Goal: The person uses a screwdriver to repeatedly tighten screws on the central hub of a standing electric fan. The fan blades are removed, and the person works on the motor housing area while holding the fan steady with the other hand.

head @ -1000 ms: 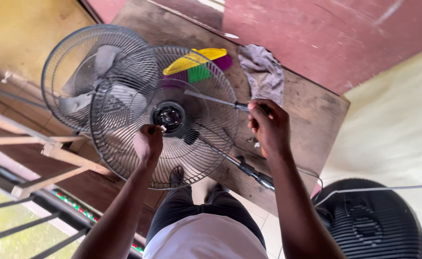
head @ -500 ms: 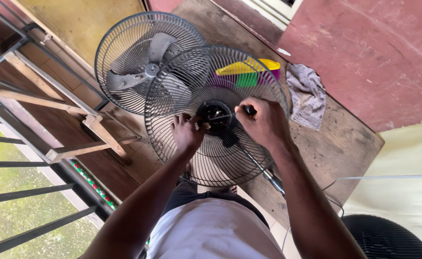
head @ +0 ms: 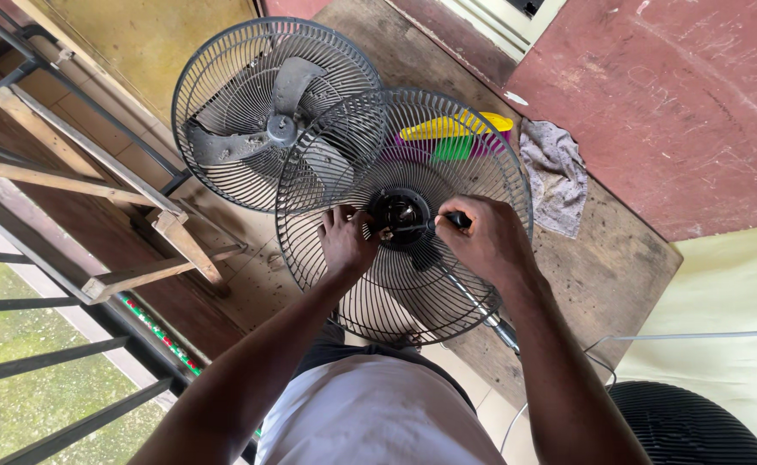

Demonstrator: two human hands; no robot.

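A round black wire fan guard stands in front of me with a dark hub at its middle. My left hand presses on the grille just left of the hub, fingers bent against the wires. My right hand is closed around the black handle of a screwdriver, whose metal shaft points left into the hub. Behind the guard stands a second fan with grey blades inside its own cage.
A worn wooden table holds a grey rag and yellow, green and purple plastic items seen through the grille. A wooden frame and metal railing lie left. Another dark fan part and a white cable sit lower right.
My right hand has brought the screwdriver from the guard's right side to the hub. My left hand stays beside the hub. The view has shifted, moving both fans rightward in the picture.
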